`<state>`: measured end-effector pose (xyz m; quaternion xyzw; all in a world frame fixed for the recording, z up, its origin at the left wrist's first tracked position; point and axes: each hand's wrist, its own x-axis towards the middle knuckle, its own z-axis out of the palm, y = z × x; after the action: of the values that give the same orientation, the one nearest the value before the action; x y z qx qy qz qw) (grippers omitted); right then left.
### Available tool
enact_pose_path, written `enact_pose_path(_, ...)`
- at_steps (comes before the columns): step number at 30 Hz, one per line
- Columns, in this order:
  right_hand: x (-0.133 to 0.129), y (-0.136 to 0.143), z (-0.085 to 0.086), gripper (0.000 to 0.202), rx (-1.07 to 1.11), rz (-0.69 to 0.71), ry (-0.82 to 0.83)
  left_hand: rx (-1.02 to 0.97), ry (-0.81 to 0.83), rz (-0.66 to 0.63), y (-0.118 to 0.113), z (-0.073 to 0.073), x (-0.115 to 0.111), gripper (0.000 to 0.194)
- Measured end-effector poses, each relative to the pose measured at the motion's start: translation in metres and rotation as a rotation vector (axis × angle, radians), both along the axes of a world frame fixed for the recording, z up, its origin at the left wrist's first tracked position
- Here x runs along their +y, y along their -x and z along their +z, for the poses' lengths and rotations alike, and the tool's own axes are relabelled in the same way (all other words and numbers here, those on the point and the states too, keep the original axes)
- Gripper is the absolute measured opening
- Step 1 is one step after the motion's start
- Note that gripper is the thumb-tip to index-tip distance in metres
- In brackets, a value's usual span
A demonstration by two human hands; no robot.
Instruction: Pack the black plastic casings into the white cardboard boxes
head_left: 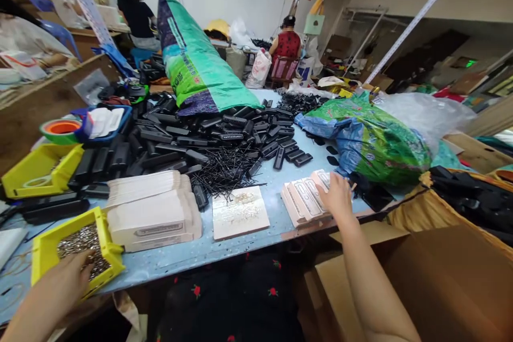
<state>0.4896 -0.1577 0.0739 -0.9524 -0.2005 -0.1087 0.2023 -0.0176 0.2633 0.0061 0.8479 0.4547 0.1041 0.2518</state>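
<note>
My left hand (60, 283) reaches into a yellow bin (37, 262) at the lower left. Its fingers curl down among small shiny metal pieces (78, 243), and the fingertips are partly hidden. On the right, my right hand (339, 195) closes over the right end of a row of flat printed cartons (300, 197), thumb on the near face. Between the hands lies a pale board (240, 219) with small metal bits scattered on it. A larger stack of flat white cartons (150, 219) stands beside the bin.
Black plastic cases (180, 139) and thin black strips (230, 168) pile up behind the board. A green sack (208, 64) stands at the back, another patterned sack (372, 133) at right. An open cardboard box (441, 272) sits below the table edge. Two people sit farther off.
</note>
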Motion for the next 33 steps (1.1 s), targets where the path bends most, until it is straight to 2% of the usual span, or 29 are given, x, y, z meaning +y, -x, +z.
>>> enact_pose_path(2,0.043,0.009,-0.002,0.051,0.043,0.103,-0.133,0.14,-0.128,0.012,-0.005,-0.003,-0.007,0.021)
enact_pose_path(3,0.069,0.012,-0.003,0.048,0.141,0.147,-0.183,0.207,-0.15,0.014,-0.008,-0.003,-0.01,0.023)
enact_pose_path(5,0.118,0.01,-0.002,0.047,0.372,0.111,-0.202,0.296,-0.126,0.009,-0.012,0.001,-0.013,0.029)
enact_pose_path(7,0.153,-0.004,-0.001,0.047,0.468,0.016,-0.221,0.314,-0.106,-0.007,-0.013,0.008,-0.012,0.032)
enact_pose_path(9,0.169,-0.023,-0.001,0.042,0.525,-0.056,-0.267,0.275,-0.11,0.001,-0.012,0.017,-0.013,0.031)
enact_pose_path(11,0.174,-0.039,0.001,0.032,0.601,-0.084,-0.326,0.208,-0.118,0.079,-0.01,0.026,-0.017,0.03)
enact_pose_path(14,0.171,-0.047,0.005,0.023,0.679,-0.037,-0.44,0.028,-0.057,0.355,-0.01,0.035,-0.031,0.033)
enact_pose_path(16,0.166,-0.037,0.007,0.023,0.696,0.041,-0.525,-0.245,0.079,0.538,-0.018,0.035,-0.045,0.036)
enact_pose_path(18,0.158,-0.014,0.005,0.025,0.721,0.155,-0.572,-0.599,0.279,0.604,-0.037,0.032,-0.065,0.042)
enact_pose_path(20,0.148,0.021,-0.001,0.031,0.787,0.342,-0.623,-0.852,0.522,0.541,-0.068,0.029,-0.093,0.046)
enact_pose_path(22,0.14,0.065,-0.006,0.033,0.899,0.532,-0.76,-0.905,0.764,0.439,-0.106,0.029,-0.125,0.043)
enact_pose_path(24,0.137,0.111,-0.007,0.03,1.013,0.627,-1.0,-0.925,1.041,0.375,-0.142,0.032,-0.155,0.04)
enact_pose_path(25,0.139,0.132,-0.006,0.027,1.043,0.623,-1.138,-0.934,1.165,0.353,-0.158,0.035,-0.167,0.038)
enact_pose_path(26,0.143,0.152,-0.003,0.024,1.046,0.603,-1.276,-0.934,1.22,0.338,-0.169,0.037,-0.178,0.037)
enact_pose_path(29,0.161,0.195,0.005,0.017,0.961,0.495,-1.588,-0.961,1.268,0.298,-0.186,0.041,-0.197,0.031)
enact_pose_path(33,0.179,0.213,0.004,0.019,1.0,0.352,-1.707,-1.044,1.254,0.259,-0.185,0.041,-0.202,0.03)
